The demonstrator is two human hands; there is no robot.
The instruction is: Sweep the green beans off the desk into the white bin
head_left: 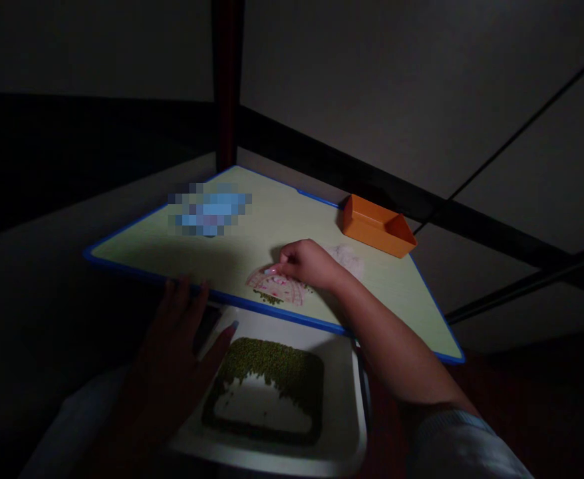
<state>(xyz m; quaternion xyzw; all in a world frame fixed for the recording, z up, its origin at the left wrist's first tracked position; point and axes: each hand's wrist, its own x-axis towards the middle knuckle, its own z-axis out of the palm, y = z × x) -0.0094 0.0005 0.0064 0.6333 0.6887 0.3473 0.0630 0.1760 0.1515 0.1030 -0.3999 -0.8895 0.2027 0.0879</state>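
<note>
My right hand [308,261] is over the table, its fingers closed at the upper edge of a fan-shaped pink piece with a floral pattern [279,283]. Small green beans, like mung beans [268,297], lie along the lower edge of that piece, with a few more at its right. In shadow, my left hand [185,332] has its fingers spread at the table's near edge, above the left rim of a white basin [346,399]. Inside the basin, more green beans [277,359] are heaped toward the far side and line the edges of its floor.
The pale yellow table [272,213] has a blue rim. An orange open box [374,229] stands near its back right edge. A blurred-out blue item [212,211] lies at the back left. A faint greyish print [348,259] shows right of my hand. Walls stand behind.
</note>
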